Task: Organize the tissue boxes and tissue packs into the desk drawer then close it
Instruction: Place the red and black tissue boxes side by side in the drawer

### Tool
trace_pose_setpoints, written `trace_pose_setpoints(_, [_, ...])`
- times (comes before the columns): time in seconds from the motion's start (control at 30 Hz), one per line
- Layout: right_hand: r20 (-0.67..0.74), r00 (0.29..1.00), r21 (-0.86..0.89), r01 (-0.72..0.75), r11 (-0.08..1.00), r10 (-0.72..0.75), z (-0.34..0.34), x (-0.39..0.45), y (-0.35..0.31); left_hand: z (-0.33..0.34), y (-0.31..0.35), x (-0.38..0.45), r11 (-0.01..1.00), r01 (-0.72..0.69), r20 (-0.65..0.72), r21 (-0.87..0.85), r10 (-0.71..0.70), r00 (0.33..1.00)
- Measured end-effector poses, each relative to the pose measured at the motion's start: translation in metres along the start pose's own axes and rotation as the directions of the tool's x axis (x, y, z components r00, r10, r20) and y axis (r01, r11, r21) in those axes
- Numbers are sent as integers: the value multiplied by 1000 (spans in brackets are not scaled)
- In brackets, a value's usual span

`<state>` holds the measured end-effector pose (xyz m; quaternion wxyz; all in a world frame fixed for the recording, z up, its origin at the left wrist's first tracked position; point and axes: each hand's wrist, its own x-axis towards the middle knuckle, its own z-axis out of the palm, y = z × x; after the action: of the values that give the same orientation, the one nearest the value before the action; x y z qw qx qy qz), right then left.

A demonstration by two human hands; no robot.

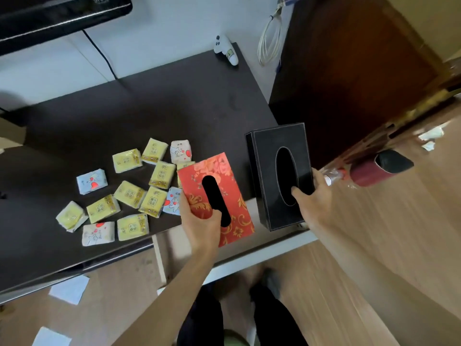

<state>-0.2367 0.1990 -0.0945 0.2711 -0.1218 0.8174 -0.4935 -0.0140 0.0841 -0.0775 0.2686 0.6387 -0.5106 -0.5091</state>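
Observation:
My left hand [202,226] grips a red tissue box with a gold floral pattern [234,186] by its near end, thumb at the slot. My right hand [311,196] holds a black tissue box with white stitching [269,171], thumb inside its oval opening. Both boxes are lifted over the desk's front right corner, above the open drawer [179,238], whose pale wooden floor shows below them. Several small tissue packs, yellow ones [159,174] and white or blue ones with red hearts [91,181], lie scattered on the dark desk top [149,108] to the left.
A white game controller [225,49] rests at the desk's back edge, under a black monitor [62,16] with its cable. A dark wooden door [349,71] stands right of the desk. White paper sheets [68,289] lie on the wooden floor. My legs are below the drawer.

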Motion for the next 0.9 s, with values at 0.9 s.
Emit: trace_pose_setpoints(0.9, [45,999,-106,-14,994,18,-26,-90,114,-4,-130,-92,1000,28,29,-2,-28,999])
